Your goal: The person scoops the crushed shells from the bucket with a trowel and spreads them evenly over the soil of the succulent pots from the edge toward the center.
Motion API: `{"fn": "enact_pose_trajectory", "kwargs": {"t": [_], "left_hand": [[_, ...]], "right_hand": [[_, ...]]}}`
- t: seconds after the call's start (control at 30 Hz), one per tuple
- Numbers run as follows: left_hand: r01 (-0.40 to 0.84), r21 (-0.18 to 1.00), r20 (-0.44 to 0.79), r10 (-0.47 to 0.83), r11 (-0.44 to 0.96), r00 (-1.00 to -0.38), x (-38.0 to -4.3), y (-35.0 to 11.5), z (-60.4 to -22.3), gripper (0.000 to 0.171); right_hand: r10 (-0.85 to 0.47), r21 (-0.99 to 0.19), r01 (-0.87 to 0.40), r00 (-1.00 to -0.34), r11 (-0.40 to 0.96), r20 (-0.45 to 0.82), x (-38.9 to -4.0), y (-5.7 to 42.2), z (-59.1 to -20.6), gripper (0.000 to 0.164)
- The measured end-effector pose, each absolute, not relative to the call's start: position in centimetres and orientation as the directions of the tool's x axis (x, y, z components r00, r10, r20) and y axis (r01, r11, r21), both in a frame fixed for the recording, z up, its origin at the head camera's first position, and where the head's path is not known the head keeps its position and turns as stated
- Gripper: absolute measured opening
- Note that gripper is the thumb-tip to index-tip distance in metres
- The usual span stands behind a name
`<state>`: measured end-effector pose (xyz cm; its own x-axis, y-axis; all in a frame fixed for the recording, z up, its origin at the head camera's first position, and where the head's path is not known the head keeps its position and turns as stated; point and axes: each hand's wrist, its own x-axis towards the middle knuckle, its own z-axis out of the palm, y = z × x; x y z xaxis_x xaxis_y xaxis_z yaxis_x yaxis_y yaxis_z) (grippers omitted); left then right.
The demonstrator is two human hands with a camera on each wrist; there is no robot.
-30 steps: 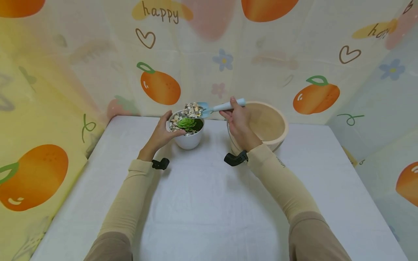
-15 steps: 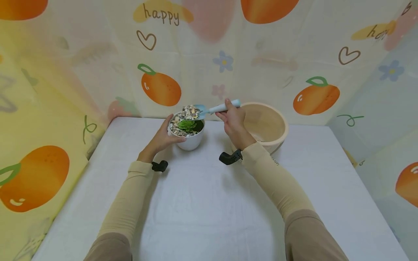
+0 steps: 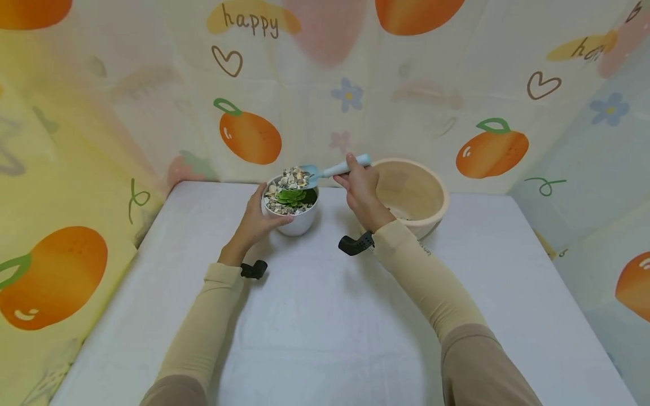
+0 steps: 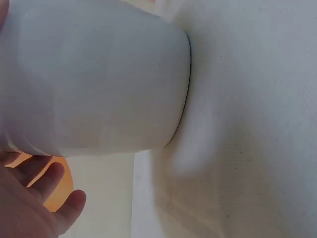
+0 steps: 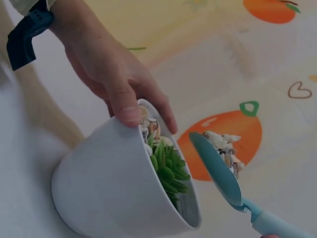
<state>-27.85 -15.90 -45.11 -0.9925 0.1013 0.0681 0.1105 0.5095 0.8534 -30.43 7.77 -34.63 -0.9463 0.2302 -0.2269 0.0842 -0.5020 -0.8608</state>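
A small white flowerpot [image 3: 297, 226] stands on the table, holding a green succulent [image 5: 171, 171] among pebbles, with a dark bare patch at one side. My left hand [image 3: 250, 224] grips its left rim, thumb on the near side and fingers round the back. In my right hand [image 3: 363, 194] is the handle of a light blue garden trowel [image 3: 339, 169]. The trowel's blade, heaped with pebbles [image 3: 293, 178], is held level over the pot's back rim. In the right wrist view the blade [image 5: 218, 171] shows apart from the rim, its pebbles [image 5: 227, 148] still piled on it.
A large beige planter [image 3: 440, 194] stands at the back right, behind my right wrist, with a few bits on its floor. A white cloth covers the table [image 3: 325, 316]. A printed curtain [image 3: 315, 67] rises right behind the pots.
The trowel has moved left with my right hand, bringing the pebbles farther over the pot. My left wrist has dropped slightly toward me while the hand keeps the rim.
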Motion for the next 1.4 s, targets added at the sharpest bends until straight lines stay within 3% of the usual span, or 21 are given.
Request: {"fn": "enact_pose_trajectory", "kwargs": {"t": [0.1, 0.33, 0.93, 1.2, 1.4], "left_hand": [[0.105, 0.836, 0.05, 0.116, 0.538, -0.992, -27.9, -16.2, -44.7, 0.114], [0.103, 0.821, -0.006, 0.189, 0.561, -0.982, -29.3, -17.0, -44.2, 0.119], [0.103, 0.809, 0.073, 0.076, 0.579, -0.994, -27.9, -15.9, -44.9, 0.118], [0.148, 0.797, 0.053, 0.176, 0.585, -0.983, -29.3, -16.7, -44.3, 0.121], [0.113, 0.819, 0.011, 0.182, 0.562, -0.983, -29.5, -17.0, -44.4, 0.118]], "right_hand": [[0.225, -0.861, 0.093, -0.946, -0.499, -0.233, -30.5, 7.6, -34.5, 0.016], [0.232, -0.875, 0.122, -0.939, -0.469, -0.255, -30.6, 7.2, -34.5, 0.034], [0.273, -0.924, 0.091, -0.941, -0.371, -0.202, -30.3, 7.0, -35.0, 0.023], [0.329, -0.977, 0.038, -0.938, -0.211, -0.108, -30.4, 6.8, -35.8, 0.021], [0.333, -0.992, 0.043, -0.939, -0.12, -0.081, -30.3, 6.5, -36.1, 0.024]]}}
